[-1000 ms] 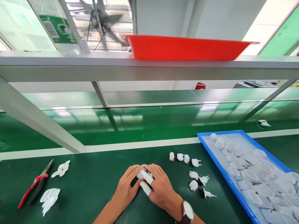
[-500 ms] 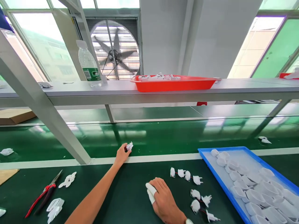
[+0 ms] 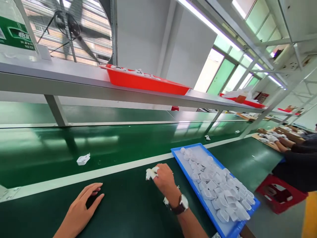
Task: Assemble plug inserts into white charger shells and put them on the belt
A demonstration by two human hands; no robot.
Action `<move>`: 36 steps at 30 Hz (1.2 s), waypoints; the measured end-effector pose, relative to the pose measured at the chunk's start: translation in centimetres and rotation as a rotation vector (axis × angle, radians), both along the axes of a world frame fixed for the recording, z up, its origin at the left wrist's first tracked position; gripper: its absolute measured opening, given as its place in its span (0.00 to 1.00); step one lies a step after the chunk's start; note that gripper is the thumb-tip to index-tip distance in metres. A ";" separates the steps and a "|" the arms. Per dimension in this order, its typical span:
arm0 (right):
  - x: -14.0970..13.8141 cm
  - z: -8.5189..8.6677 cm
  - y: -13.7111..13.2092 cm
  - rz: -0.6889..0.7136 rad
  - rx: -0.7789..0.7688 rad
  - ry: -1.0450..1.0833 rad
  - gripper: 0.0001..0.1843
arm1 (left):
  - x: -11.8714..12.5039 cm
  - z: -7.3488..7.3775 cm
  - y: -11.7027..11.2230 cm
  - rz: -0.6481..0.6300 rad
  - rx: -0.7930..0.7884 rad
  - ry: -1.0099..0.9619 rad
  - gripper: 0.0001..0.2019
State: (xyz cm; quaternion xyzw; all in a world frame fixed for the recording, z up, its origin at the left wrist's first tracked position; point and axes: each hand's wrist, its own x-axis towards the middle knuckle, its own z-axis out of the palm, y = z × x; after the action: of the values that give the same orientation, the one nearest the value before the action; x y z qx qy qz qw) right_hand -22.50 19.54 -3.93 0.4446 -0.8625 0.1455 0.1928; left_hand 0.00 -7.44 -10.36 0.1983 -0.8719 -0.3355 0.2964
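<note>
My left hand (image 3: 83,206) is above the dark green tabletop, fingers apart and holding nothing. Beyond it, a small white plug unit (image 3: 83,160) lies on the shiny green belt. My right hand (image 3: 164,178), with white coverings on its fingers, reaches down to the tabletop left of the blue tray. Its fingers close on a small white plug piece (image 3: 148,176), mostly hidden by the fingertips. Another white plug piece (image 3: 165,201) shows beside my right wrist, partly covered by the arm.
A blue tray (image 3: 190,178) full of white plastic housings stands to the right. A red tray (image 3: 146,82) of white parts rests on the shelf (image 3: 81,89) above the belt. At far right a person in dark clothing works near a red stool (image 3: 279,193).
My left hand has let go of the white plug unit on the belt and drawn back. My right hand has moved to the plug pieces. The view has swung right.
</note>
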 end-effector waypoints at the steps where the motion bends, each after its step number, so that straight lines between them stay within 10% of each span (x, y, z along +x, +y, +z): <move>1: -2.1 0.8 1.4 -0.088 0.024 -0.003 0.07 | -0.1 -0.2 -0.2 -0.015 -0.004 0.002 0.16; 5: -8.6 3.4 6.8 -0.360 0.107 -0.043 0.04 | -0.6 -0.7 -0.7 -0.060 -0.025 0.011 0.16; 10: -10.2 4.9 8.6 -0.389 0.191 -0.107 0.02 | -0.5 -0.6 -0.3 -0.062 -0.074 0.028 0.16; 16: -2.0 4.2 2.1 0.099 0.214 -0.189 0.23 | -1.2 2.1 4.0 -0.152 -0.090 0.038 0.22; 22: 7.3 2.6 -3.1 0.740 0.105 -0.306 0.21 | -2.0 3.6 6.6 -0.325 -0.076 0.031 0.21; 29: 0.3 0.6 -0.4 0.189 0.228 -0.254 0.22 | 1.5 1.7 3.0 -0.071 -0.089 -0.031 0.23; 36: 1.8 -1.0 -1.5 0.204 0.135 -0.329 0.25 | 1.2 2.8 6.6 -0.135 -0.157 0.223 0.23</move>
State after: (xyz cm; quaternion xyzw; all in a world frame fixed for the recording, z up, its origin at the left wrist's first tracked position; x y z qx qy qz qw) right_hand -20.65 18.05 -4.92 0.5119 -0.8406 0.1768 0.0034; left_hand 1.17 -0.86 -7.55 0.0770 -0.8685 -0.3053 0.3828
